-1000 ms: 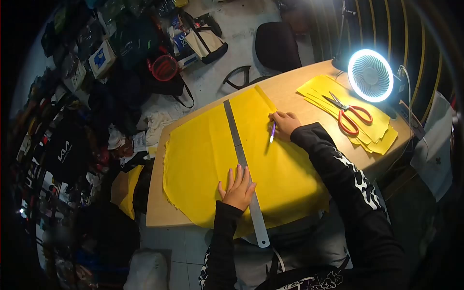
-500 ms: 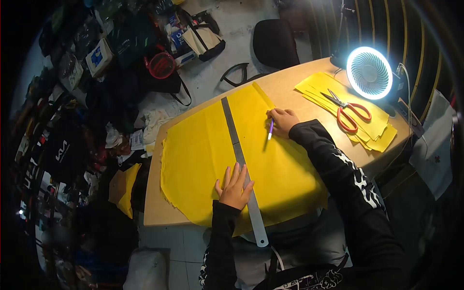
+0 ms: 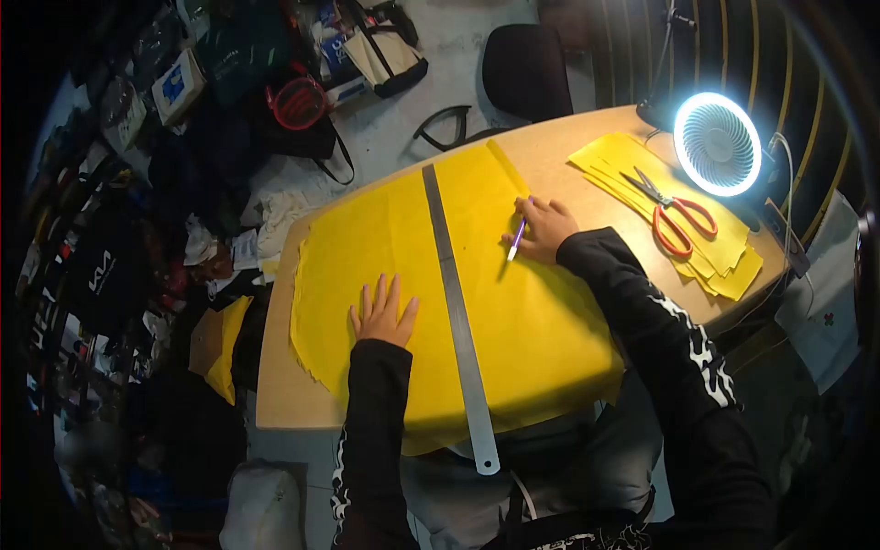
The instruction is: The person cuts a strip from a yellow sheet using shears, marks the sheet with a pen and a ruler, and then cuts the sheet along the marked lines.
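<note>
Yellow fabric (image 3: pixel 367 247) lies spread over the wooden table. Across it runs a long metal ruler (image 3: pixel 460 321), its holed end sticking out past the table's near edge. My left hand (image 3: pixel 383 314) rests flat on the fabric, fingers spread, to the left of the ruler and apart from it. To the right of the ruler, my right hand (image 3: pixel 544 229) holds a purple and white pen (image 3: pixel 517 240), tip pointing down at the fabric. The hand rests near the fabric's right edge.
Red-handled scissors (image 3: pixel 676 215) lie on stacked yellow pieces (image 3: pixel 605 156) at the table's (image 3: pixel 284 403) right. Behind them shines a round ring-lit fan (image 3: pixel 718 144). A black chair (image 3: pixel 527 73) stands beyond the table. Bags and clutter fill the left side.
My left hand has left the ruler and moved left onto the fabric. My right hand still holds the pen and is almost in the same place. The view has shifted slightly.
</note>
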`<control>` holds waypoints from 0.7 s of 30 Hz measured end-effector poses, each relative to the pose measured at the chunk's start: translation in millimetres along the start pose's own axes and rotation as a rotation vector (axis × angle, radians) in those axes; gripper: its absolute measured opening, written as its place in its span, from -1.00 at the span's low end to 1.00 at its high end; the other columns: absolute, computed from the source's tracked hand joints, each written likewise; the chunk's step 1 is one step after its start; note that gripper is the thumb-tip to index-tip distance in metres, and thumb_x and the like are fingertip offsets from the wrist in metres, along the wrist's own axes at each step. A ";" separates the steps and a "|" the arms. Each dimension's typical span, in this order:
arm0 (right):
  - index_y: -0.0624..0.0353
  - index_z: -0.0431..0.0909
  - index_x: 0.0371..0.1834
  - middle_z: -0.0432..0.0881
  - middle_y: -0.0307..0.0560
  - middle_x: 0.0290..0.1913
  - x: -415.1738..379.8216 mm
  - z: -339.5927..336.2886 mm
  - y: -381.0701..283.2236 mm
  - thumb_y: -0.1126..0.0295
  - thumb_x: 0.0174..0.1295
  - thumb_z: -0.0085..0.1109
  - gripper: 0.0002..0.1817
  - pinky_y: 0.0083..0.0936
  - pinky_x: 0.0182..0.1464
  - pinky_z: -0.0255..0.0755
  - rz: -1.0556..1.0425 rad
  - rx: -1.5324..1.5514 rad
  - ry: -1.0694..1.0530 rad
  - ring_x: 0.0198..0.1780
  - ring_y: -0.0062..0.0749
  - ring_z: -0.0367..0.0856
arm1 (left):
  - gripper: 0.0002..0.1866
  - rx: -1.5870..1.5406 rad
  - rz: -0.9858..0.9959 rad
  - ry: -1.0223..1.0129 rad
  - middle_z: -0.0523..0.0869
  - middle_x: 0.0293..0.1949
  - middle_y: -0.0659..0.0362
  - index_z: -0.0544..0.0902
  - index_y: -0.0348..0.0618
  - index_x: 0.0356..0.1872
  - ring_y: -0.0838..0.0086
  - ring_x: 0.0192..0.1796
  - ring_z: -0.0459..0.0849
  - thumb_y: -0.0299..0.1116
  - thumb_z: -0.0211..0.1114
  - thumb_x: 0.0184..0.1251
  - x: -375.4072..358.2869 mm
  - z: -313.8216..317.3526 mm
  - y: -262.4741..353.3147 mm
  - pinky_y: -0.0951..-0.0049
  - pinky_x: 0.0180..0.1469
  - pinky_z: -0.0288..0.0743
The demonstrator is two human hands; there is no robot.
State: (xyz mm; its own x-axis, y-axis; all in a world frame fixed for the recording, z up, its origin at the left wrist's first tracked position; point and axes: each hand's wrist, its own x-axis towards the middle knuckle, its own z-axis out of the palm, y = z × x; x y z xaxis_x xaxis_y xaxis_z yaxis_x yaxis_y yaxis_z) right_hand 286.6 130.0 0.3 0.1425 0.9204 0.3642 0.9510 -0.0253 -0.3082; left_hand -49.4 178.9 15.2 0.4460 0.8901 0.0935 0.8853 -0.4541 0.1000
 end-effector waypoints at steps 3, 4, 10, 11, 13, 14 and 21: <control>0.24 0.27 0.21 0.46 0.14 0.20 12.1 3.9 6.3 -0.27 0.19 -0.04 -0.20 -0.19 0.33 0.07 0.025 -0.031 -0.011 0.35 -0.18 0.32 | -0.33 0.001 0.020 0.010 0.03 0.52 0.20 0.14 0.16 0.46 0.17 0.55 -0.14 0.19 -0.17 0.40 22.1 2.3 -0.3 -0.13 0.47 -0.41; 0.24 0.26 0.22 0.45 0.14 0.22 16.7 4.7 10.0 -0.28 0.20 -0.06 -0.19 -0.17 0.34 0.07 0.027 -0.039 -0.012 0.36 -0.19 0.31 | -0.33 0.000 0.022 0.011 0.03 0.52 0.21 0.14 0.16 0.46 0.17 0.55 -0.14 0.19 -0.17 0.41 28.9 2.5 1.1 -0.13 0.47 -0.41; 0.24 0.25 0.25 0.46 0.14 0.22 35.6 -0.7 20.8 -0.30 0.22 -0.11 -0.18 -0.16 0.40 0.03 0.044 -0.043 -0.055 0.32 -0.17 0.37 | -0.33 0.009 0.032 0.025 0.05 0.51 0.21 0.15 0.16 0.46 0.17 0.55 -0.11 0.19 -0.17 0.41 52.6 4.1 6.7 -0.15 0.47 -0.38; 0.24 0.25 0.25 0.46 0.14 0.23 36.1 0.4 22.0 -0.30 0.22 -0.11 -0.18 -0.16 0.40 0.03 0.042 -0.049 -0.054 0.32 -0.17 0.37 | -0.33 0.009 0.033 0.026 0.05 0.51 0.21 0.16 0.16 0.46 0.17 0.55 -0.11 0.19 -0.17 0.41 53.7 4.5 6.8 -0.15 0.46 -0.38; 0.24 0.24 0.26 0.45 0.15 0.23 36.0 3.2 24.5 -0.30 0.23 -0.12 -0.18 -0.16 0.40 0.03 0.035 -0.057 -0.047 0.32 -0.17 0.37 | -0.33 0.010 0.039 0.030 0.06 0.51 0.21 0.16 0.16 0.45 0.16 0.54 -0.11 0.19 -0.17 0.41 54.7 6.9 5.1 -0.15 0.47 -0.38; 0.25 0.24 0.26 0.44 0.15 0.24 36.1 4.4 24.8 -0.30 0.23 -0.12 -0.18 -0.16 0.40 0.03 0.030 -0.058 -0.038 0.33 -0.16 0.37 | -0.33 0.011 0.042 0.033 0.06 0.51 0.21 0.16 0.16 0.45 0.16 0.54 -0.11 0.19 -0.17 0.41 54.9 7.6 3.7 -0.15 0.47 -0.37; 0.30 0.21 0.28 0.42 0.19 0.26 36.2 1.4 23.1 -0.30 0.23 -0.13 -0.15 -0.16 0.41 0.02 0.037 -0.051 -0.053 0.34 -0.13 0.35 | -0.31 0.002 0.057 0.024 0.06 0.51 0.17 0.14 0.17 0.47 0.18 0.55 -0.12 0.23 -0.18 0.40 54.3 8.0 1.6 -0.09 0.47 -0.36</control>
State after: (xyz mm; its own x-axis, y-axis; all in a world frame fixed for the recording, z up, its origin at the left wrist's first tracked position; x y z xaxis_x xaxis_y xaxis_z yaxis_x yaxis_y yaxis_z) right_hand 313.3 163.3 5.1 0.1642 0.9379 0.3055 0.9583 -0.0782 -0.2748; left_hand -22.7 226.9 12.5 0.4924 0.8617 0.1224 0.8589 -0.5038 0.0922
